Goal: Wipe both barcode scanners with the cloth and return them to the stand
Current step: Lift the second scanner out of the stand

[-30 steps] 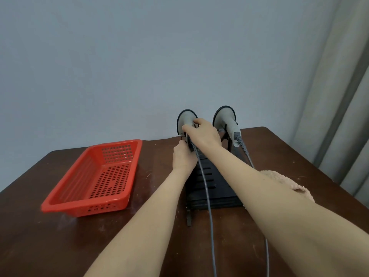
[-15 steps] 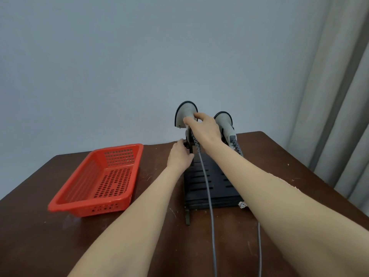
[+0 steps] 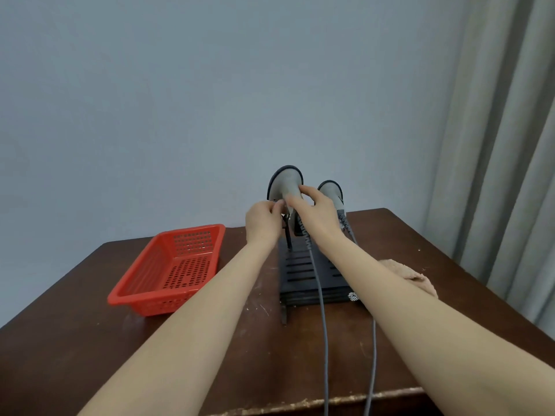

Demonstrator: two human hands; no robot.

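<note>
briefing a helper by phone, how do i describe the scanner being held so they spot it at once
On the dark wooden table, right of the red basket, two grey scanners rise from a black slatted stand. It is the left scanner, gripped by the right hand; it sits higher than the right scanner, which no hand grips.

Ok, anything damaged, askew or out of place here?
Only wear: the table's front edge is chipped to pale wood, and whitish scuffs mark the top left of the stand. The left barcode scanner sits higher than the right scanner, gripped by the right hand.
</note>
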